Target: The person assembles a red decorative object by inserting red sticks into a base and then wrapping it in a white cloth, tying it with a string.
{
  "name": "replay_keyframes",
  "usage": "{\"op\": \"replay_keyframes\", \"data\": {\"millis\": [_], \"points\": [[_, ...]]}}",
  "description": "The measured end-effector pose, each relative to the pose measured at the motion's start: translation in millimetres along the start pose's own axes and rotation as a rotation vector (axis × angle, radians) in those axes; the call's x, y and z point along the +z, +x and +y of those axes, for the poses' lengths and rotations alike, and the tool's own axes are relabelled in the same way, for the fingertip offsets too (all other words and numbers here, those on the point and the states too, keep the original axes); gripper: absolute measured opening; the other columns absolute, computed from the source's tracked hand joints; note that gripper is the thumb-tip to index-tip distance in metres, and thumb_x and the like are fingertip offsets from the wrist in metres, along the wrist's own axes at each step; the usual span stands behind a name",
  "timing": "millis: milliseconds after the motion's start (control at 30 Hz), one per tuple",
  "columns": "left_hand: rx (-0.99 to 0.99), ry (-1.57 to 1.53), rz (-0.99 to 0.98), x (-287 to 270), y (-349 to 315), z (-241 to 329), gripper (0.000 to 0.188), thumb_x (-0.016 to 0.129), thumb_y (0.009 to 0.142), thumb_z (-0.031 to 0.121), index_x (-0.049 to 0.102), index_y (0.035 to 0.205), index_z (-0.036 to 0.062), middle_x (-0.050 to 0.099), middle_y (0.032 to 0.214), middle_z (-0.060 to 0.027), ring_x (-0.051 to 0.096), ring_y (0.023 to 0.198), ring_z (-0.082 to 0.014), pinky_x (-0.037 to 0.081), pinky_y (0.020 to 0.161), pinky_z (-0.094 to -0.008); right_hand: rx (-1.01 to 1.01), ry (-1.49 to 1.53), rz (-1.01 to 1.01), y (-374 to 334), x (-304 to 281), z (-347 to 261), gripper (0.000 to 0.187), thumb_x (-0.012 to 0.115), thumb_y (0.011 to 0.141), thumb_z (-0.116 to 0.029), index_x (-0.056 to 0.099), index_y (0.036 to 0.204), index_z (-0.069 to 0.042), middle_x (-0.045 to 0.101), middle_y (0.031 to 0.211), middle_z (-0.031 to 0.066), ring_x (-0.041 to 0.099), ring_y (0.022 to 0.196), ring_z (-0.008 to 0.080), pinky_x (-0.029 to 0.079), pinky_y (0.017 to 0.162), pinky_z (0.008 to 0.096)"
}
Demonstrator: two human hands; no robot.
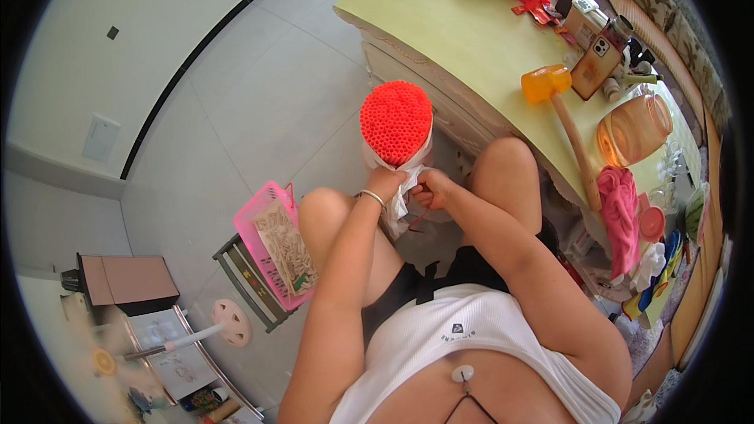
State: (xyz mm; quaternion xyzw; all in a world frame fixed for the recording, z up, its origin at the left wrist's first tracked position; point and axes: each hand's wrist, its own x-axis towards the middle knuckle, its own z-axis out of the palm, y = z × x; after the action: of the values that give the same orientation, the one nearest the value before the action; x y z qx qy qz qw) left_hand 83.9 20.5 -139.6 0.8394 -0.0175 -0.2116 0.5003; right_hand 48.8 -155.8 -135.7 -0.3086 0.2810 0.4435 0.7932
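Observation:
Between my knees stands a thick round bundle of red tubes (396,122), packed tight with their open ends up. White wrapping (403,202), a thin bag or sheet, goes round its lower part. My left hand (386,184) is closed on the gathered wrapping at the bundle's near side. Right beside it, my right hand (430,188) has its fingers curled round the wrapping too. A thin red string (416,224) hangs under my hands. The lower part of the bundle is hidden by my hands and the wrapping.
To the left, a pink basket (255,222) of small pale sticks rests on a dark stool (239,275). On the yellow-green table (440,27) lie an orange-headed mallet (577,137), a phone (597,69), an amber jar (635,130) and a pink cloth (619,216). A fan (231,323) stands lower left.

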Motion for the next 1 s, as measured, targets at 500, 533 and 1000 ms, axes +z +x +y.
{"op": "replay_keyframes", "data": {"millis": [500, 533, 1000], "points": [[-0.020, -0.141, -0.133, 10.7, 5.2, -19.2, 0.036, 0.064, 0.080, 0.012, 0.065, 0.113, -0.0044, 0.069, 0.102, -0.0124, 0.065, 0.091, -0.0231, 0.051, 0.082, -0.0349, -0.185, -0.661, 0.336, -8.4, 18.1, 0.6, 0.018, 0.049, 0.087, -0.008, 0.065, 0.081, -0.004, 0.064, 0.069, 0.0069, 0.055, 0.053, 0.0167, 0.042, 0.049, 0.0300], [-0.021, -0.164, -0.133, 11.6, 1.7, -14.6, 0.037, 0.064, 0.080, 0.013, 0.065, 0.113, -0.0045, 0.069, 0.102, -0.0117, 0.064, 0.094, -0.0227, 0.050, 0.084, -0.0343, -0.212, -0.663, 0.354, -11.6, 19.7, 2.4, 0.019, 0.050, 0.086, -0.008, 0.067, 0.078, -0.003, 0.066, 0.070, 0.0090, 0.059, 0.056, 0.0189, 0.045, 0.050, 0.0308], [-0.193, -0.243, -0.151, -2.3, -7.7, 13.9, 0.028, 0.064, 0.079, 0.016, 0.069, 0.096, -0.0059, 0.070, 0.084, -0.0115, 0.067, 0.069, -0.0209, 0.053, 0.060, -0.0320, -0.317, -0.049, 0.229, -0.8, 11.0, 9.1, 0.008, 0.048, 0.068, 0.000, 0.055, 0.073, -0.002, 0.053, 0.062, 0.0091, 0.057, 0.061, 0.0238, 0.056, 0.069, 0.0402]]}}
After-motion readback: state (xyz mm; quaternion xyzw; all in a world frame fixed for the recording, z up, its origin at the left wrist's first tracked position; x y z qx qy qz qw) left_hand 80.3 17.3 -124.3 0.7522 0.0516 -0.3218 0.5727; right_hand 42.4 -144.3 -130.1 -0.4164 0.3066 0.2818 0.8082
